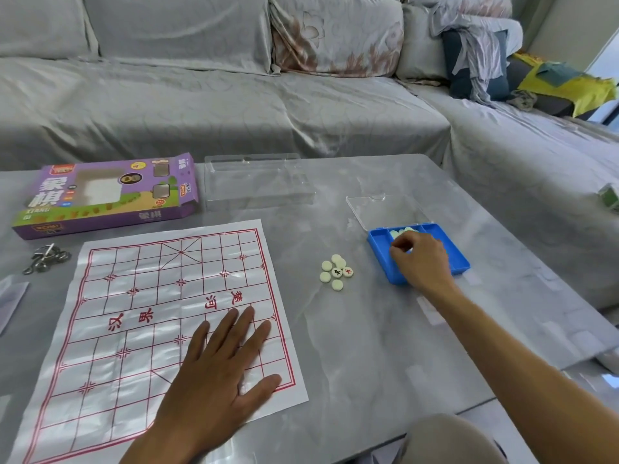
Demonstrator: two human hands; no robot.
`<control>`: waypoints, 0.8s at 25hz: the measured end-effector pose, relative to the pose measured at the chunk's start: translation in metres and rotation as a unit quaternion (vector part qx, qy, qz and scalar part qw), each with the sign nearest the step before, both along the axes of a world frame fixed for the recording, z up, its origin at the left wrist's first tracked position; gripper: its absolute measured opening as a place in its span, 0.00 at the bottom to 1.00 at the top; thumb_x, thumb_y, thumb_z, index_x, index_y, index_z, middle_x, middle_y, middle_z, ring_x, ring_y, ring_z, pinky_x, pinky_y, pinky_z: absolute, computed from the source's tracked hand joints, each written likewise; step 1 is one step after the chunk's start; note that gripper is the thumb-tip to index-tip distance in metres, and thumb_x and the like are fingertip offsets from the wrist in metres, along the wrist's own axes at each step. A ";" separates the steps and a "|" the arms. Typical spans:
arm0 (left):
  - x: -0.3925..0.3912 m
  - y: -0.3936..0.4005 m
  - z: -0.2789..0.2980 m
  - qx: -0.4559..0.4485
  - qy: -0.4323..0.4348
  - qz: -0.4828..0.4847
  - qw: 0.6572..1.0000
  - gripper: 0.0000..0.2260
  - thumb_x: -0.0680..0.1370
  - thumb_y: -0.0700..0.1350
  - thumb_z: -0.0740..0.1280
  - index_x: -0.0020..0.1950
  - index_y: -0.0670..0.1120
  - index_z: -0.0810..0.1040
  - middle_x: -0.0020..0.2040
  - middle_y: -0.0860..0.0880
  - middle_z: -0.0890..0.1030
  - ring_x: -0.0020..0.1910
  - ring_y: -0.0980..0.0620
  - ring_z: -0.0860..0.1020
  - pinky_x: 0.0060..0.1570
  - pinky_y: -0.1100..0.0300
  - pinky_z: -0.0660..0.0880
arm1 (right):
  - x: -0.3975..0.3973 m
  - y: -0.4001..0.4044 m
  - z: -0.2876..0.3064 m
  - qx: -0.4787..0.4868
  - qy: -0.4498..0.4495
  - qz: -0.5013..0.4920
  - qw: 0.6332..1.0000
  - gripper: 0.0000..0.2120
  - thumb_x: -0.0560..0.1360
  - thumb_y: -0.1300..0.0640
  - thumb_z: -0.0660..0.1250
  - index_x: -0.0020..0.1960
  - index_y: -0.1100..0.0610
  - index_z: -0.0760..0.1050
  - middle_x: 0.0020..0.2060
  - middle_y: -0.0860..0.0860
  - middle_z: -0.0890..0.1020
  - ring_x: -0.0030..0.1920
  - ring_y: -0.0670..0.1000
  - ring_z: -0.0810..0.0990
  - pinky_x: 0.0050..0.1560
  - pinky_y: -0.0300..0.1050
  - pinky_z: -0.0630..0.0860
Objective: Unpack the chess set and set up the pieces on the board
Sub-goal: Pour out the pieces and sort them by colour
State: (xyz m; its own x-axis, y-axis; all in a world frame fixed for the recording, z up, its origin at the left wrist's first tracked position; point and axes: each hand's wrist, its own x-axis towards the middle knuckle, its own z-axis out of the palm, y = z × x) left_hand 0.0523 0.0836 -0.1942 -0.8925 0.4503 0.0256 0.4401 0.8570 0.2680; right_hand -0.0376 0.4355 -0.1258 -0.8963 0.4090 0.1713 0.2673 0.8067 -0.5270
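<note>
While the left hand [221, 373] lies flat on the board [134, 313], the right hand [420, 259] curls into the blue tray [378, 241], grip unclear.

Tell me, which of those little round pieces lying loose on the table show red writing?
Only one: the piece at the right edge of the cluster. Its left neighbour bears a black character; the others show blank pale faces.

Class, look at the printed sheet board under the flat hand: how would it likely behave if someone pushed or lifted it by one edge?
The board looks thin and glossy with creases, so it would probably flop and sag. On the smooth table it may slide easily, perhaps why the left hand presses it flat. It seems very light.
</note>
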 end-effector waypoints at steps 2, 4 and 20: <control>0.001 0.000 0.000 -0.008 -0.004 -0.004 1.000 0.35 0.71 0.76 0.36 0.77 0.66 0.43 0.77 0.60 0.37 0.76 0.58 0.35 0.74 0.48 0.38 | 0.006 0.032 0.006 0.103 -0.082 -0.035 0.991 0.07 0.74 0.48 0.67 0.48 0.51 0.77 0.45 0.48 0.78 0.45 0.51 0.75 0.43 0.45 0.69; 0.000 0.000 -0.001 -0.012 0.005 -0.001 1.000 0.34 0.73 0.76 0.39 0.77 0.65 0.46 0.79 0.59 0.42 0.77 0.56 0.39 0.74 0.49 0.40 | 0.011 0.050 0.007 0.102 -0.173 -0.018 0.980 0.10 0.73 0.45 0.70 0.49 0.51 0.78 0.47 0.48 0.79 0.47 0.51 0.76 0.44 0.46 0.72; 0.001 0.001 -0.002 -0.014 0.005 0.011 1.000 0.32 0.75 0.75 0.44 0.77 0.66 0.45 0.78 0.60 0.41 0.77 0.59 0.37 0.73 0.52 0.38 | 0.004 -0.062 -0.019 -0.009 -0.058 0.156 0.986 0.09 0.73 0.47 0.71 0.39 0.51 0.76 0.39 0.46 0.78 0.41 0.46 0.76 0.41 0.42 0.73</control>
